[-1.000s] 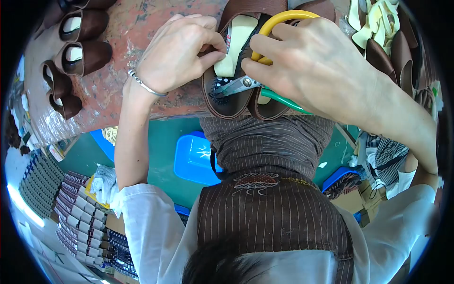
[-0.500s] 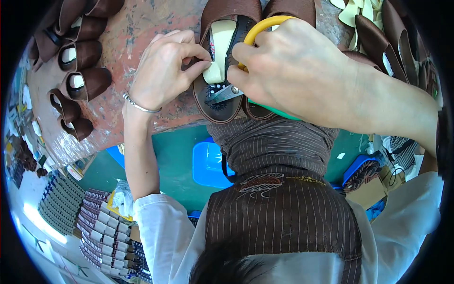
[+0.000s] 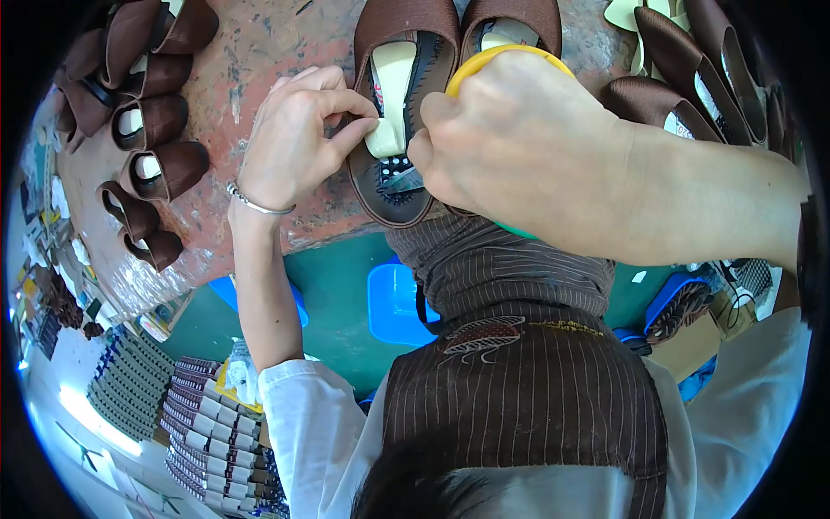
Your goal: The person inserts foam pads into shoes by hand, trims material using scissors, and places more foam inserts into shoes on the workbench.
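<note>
A brown shoe (image 3: 405, 19) lies with its opening toward me, with a cream insole strip (image 3: 394, 82) inside it. My left hand (image 3: 298, 143) is closed, pinching the lower end of that strip between thumb and forefinger. My right hand (image 3: 519, 138) is wrapped around scissors (image 3: 403, 181), whose yellow handle loop curves above the knuckles. Their blade tip lies over the dotted lining just below the strip; the pivot is hidden by my fingers. A second brown shoe (image 3: 519, 10) sits alongside, partly covered by my right hand.
Several brown shoe uppers (image 3: 177, 169) stand along the left of the worn table (image 3: 259, 52). More brown shoes (image 3: 670, 52) and cream pieces (image 3: 624, 13) are at the right. Below the edge is a blue basin (image 3: 385, 303) on the green floor, with stacked goods (image 3: 212, 424) at lower left.
The camera view has shifted slightly. My right hand has come closer to the strip and now covers the scissors' pivot and more of the blade. My left hand keeps its pinch on the strip.
</note>
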A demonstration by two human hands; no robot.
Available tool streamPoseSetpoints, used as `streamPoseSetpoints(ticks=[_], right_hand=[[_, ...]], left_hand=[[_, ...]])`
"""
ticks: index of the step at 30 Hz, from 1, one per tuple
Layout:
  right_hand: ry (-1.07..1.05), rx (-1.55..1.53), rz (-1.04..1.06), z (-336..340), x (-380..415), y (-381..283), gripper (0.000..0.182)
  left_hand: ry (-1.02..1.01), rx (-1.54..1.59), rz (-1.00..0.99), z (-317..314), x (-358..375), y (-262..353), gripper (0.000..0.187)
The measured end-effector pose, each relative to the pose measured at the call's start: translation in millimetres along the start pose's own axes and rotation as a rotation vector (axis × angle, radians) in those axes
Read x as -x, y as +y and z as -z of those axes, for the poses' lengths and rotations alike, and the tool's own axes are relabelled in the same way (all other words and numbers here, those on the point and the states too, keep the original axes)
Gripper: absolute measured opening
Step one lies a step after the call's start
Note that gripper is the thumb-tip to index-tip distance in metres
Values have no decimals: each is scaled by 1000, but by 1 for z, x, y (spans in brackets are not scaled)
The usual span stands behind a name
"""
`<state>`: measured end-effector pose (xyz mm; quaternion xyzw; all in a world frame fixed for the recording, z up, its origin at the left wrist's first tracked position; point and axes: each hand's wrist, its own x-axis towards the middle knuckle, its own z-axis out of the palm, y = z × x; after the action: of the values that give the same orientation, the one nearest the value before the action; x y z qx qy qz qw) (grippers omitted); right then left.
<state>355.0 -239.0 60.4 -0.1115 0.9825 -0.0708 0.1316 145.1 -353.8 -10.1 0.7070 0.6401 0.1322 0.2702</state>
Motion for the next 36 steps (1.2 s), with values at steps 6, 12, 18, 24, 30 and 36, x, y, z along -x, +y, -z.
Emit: streamPoseSetpoints(ticks=[6,12,18,24,30,36], right_hand=[[-47,-49,6,9,-3,-10,15],[-41,-23,-69,9,0,-18,16],[233,-154,-277,12,39,-6,28],[389,-549,-672,20,129,-2,44],[600,-823,-1059,-8,195,-40,48],[686,-739,-1177,-23,227,-47,47]], left_hand=[[-6,1,-1,0,0,0,12],[-16,24,-2,-1,1,-2,17],[-7,31,33,-1,4,4,13],[43,-34,8,5,14,18,9],[31,-154,-74,7,24,43,11],[-108,-226,-1,1,32,49,11]])
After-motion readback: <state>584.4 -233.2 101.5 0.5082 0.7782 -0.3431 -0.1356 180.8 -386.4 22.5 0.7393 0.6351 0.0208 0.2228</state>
